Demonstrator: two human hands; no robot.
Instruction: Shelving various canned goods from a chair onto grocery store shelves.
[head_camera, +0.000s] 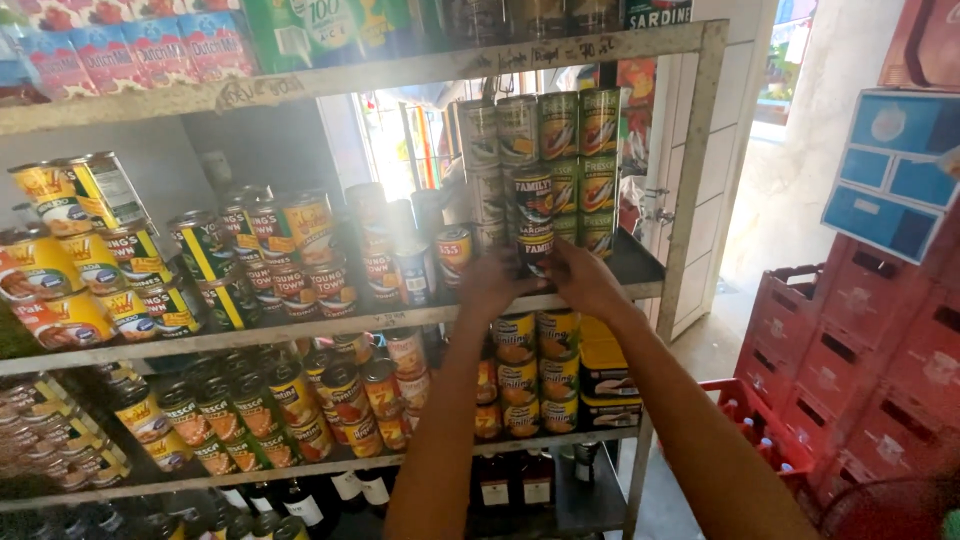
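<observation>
Gripping a dark-labelled tin (535, 250) under stacked green tins (580, 150), both hands (540, 280).

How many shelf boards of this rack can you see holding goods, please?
4. The top board carries cartons, the second the cans at both hands, left hand and right hand, the third more cans, the lowest bottles. Lower ones may be hidden.

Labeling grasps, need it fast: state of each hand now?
Left hand: closed on the dark can, fingers on its left side.
Right hand: closed on the same can, right side.
</observation>
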